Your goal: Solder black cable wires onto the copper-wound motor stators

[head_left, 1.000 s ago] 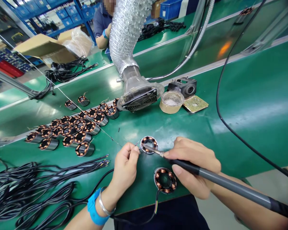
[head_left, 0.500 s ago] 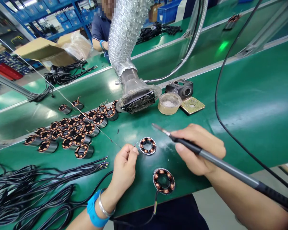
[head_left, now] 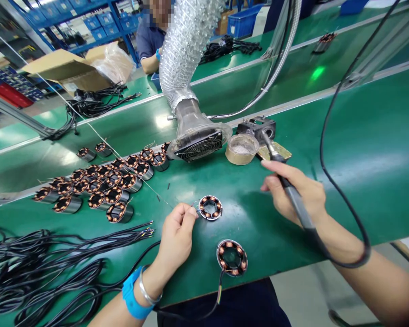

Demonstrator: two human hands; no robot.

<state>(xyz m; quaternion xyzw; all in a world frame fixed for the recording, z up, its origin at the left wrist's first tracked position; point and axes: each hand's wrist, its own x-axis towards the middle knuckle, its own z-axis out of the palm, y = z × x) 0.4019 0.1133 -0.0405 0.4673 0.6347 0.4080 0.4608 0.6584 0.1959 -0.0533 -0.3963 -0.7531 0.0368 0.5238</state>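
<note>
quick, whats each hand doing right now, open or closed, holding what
Left hand: closed, pinching thin wires beside a copper-wound stator.
Right hand: closed around a soldering iron.

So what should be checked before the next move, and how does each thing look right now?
1. Left hand pinching the fine wires of the copper ring beside it: ok.
2. Right hand gripping the soldering iron: ok.
3. Iron's tip well away from the left hand: ok, it is up by the dark metal stand; whether they touch, cannot tell.
4. Iron hot: cannot tell.
5. Cable of the nearer ring lying wholly on the table: not ok, it drops past the front edge.
6. Fan spinning: cannot tell.
</note>
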